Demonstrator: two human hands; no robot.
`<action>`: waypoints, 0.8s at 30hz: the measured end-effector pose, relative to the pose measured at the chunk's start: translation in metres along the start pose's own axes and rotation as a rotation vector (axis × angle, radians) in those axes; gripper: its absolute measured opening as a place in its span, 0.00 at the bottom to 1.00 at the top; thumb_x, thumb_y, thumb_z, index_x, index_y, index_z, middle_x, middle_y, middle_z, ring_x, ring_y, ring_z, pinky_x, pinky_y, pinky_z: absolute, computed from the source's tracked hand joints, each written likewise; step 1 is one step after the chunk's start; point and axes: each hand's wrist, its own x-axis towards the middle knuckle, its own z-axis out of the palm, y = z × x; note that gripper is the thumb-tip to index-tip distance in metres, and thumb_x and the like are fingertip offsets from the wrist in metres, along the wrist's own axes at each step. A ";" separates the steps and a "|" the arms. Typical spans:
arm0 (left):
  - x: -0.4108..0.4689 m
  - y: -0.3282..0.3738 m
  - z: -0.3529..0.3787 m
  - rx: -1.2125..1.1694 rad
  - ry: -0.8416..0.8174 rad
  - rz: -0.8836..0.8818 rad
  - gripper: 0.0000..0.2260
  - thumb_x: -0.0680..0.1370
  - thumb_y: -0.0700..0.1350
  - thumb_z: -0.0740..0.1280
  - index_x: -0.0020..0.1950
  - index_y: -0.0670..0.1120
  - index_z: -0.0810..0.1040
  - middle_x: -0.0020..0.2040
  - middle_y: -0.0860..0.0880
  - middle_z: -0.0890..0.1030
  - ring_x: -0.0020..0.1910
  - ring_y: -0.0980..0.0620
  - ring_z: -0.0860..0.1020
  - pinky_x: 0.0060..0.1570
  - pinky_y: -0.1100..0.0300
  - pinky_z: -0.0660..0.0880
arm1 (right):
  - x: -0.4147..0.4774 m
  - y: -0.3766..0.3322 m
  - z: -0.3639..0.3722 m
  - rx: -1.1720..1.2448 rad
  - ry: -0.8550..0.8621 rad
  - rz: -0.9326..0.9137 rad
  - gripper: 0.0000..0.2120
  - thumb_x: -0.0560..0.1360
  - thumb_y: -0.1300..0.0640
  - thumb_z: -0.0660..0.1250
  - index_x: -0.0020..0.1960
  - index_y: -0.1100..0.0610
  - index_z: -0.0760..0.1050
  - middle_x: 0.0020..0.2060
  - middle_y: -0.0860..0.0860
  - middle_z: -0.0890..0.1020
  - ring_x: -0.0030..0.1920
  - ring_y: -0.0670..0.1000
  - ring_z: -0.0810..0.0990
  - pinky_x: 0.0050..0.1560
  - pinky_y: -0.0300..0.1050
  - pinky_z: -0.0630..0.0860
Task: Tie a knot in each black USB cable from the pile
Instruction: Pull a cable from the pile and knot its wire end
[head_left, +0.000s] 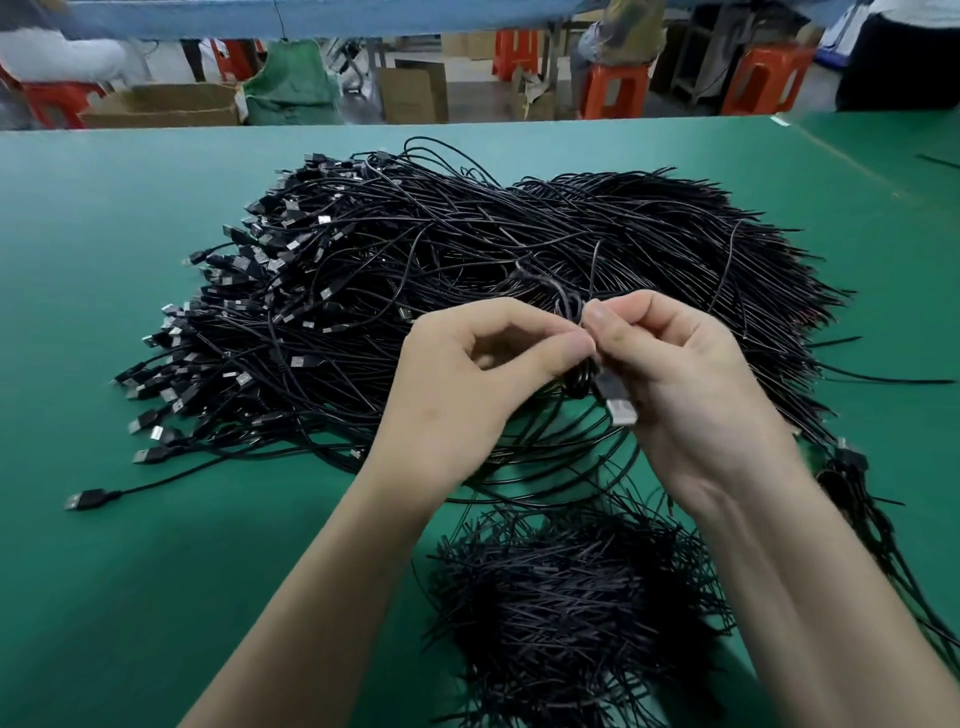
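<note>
In the head view, the left hand (483, 384) and the right hand (675, 384) are held together over the green desk (104, 571), just above the near side of the large pile (467, 249) of black USB cables. One cable (584, 376) is gripped between them. A small loop (569, 306) is seen standing above the fingertips, and the metal plug (615, 405) hangs below the right palm.

The left fingers (566, 345) are pressed together, pinching the cable under the loop. The right thumb and forefinger are pinched on it just beside them, with the other right fingers curled in. Whether the end is passed through the loop cannot be told — the spot is blurred and partly hidden.

Several things could be expected to go wrong from here:

- **Loop springing open:** the wire looks thin and springy, so the loop is likely to open if either pinch is eased before the knot is drawn down.
- **Plug catching:** if the plug end is the one to be threaded, it could catch on the loop and leave the knot half formed.
- **Snagging the pile:** where the cable's far length runs cannot be traced, but if it lies among the crowded strands below, a hard pull could snag neighbouring cables and drag them along.
- **Kinking:** too sharp a tug might kink the wire rather than seat the knot.
- **Mixing cables:** a smaller heap (561, 613) lies near the front, between the forearms — it could be brushed by an arm and scattered, and sorted cables might be mixed with unsorted ones.
</note>
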 end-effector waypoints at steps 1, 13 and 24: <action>0.000 -0.002 0.000 -0.074 0.000 -0.068 0.11 0.72 0.45 0.81 0.52 0.53 0.86 0.46 0.49 0.88 0.46 0.51 0.87 0.49 0.60 0.81 | 0.000 0.000 0.000 -0.026 0.003 -0.016 0.05 0.74 0.58 0.72 0.41 0.56 0.79 0.29 0.48 0.77 0.26 0.44 0.71 0.28 0.35 0.69; 0.003 -0.003 -0.003 0.063 -0.031 0.063 0.16 0.75 0.41 0.77 0.58 0.58 0.85 0.49 0.59 0.85 0.49 0.62 0.80 0.47 0.64 0.72 | 0.001 0.001 0.002 0.319 -0.100 0.230 0.04 0.70 0.60 0.70 0.44 0.58 0.77 0.28 0.48 0.73 0.21 0.40 0.62 0.22 0.30 0.58; -0.001 0.000 -0.015 0.181 -0.147 0.133 0.11 0.81 0.41 0.68 0.56 0.53 0.87 0.35 0.53 0.81 0.31 0.56 0.74 0.34 0.65 0.69 | 0.001 0.004 0.003 0.232 -0.070 0.188 0.02 0.66 0.61 0.70 0.38 0.57 0.78 0.26 0.46 0.73 0.23 0.40 0.65 0.22 0.31 0.60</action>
